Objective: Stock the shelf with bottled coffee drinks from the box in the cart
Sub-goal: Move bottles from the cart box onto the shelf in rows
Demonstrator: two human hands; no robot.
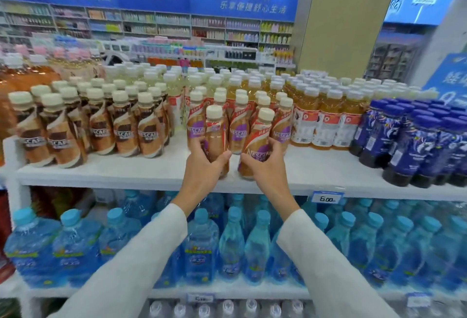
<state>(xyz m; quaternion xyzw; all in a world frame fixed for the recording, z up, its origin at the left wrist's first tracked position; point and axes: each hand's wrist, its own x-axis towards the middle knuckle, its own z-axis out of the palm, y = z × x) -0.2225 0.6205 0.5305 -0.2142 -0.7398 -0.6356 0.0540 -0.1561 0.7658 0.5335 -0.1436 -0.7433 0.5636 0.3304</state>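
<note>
Your left hand (205, 166) grips brown-purple cream-capped plastic coffee bottle (214, 128) at white shelf (126, 170) front edge; right hand (265, 166) grips tilted twin (258, 135). Risk: released tilted, topples.

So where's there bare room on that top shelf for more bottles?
Bare shelf lies in front of the amber bottles, between the right hand and the dark blue bottles; a smaller strip, left of the left hand. Rows behind are packed.
</note>
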